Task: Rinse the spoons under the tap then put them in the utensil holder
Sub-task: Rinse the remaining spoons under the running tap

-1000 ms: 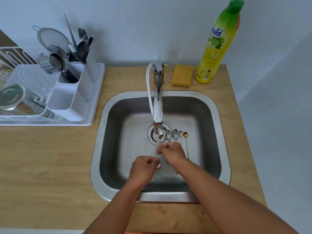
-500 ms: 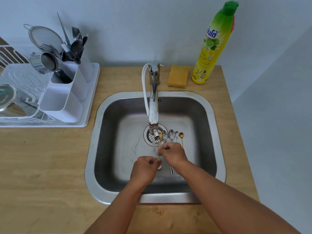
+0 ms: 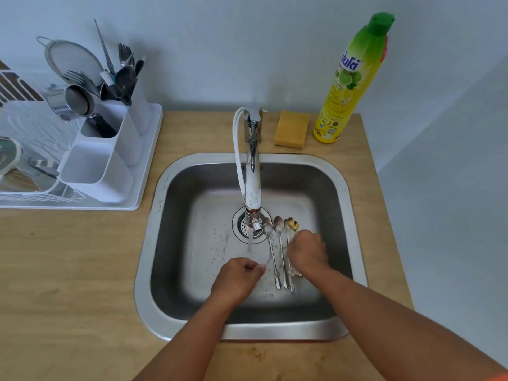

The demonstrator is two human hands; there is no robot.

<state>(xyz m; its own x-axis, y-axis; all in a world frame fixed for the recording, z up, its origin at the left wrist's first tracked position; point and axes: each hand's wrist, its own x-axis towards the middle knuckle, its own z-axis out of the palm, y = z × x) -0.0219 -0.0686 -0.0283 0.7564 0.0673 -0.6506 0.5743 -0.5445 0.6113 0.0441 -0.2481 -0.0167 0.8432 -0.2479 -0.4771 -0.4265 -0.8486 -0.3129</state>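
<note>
Head view: I see the sink [image 3: 154, 243] holding a row of spoons [image 3: 279, 251] just right of the drain, water running from the tap [image 3: 253, 188]. Back left, the utensil holder [image 3: 110, 160] carries forks and dark cutlery in its rear compartments. A sponge [image 3: 292, 129] and soap bottle [image 3: 349, 86] sit behind. My left hand [image 3: 237, 279] is curled, pinching something thin and blurred; my right hand [image 3: 308, 253] curls over the spoon handles, grip unclear.
</note>
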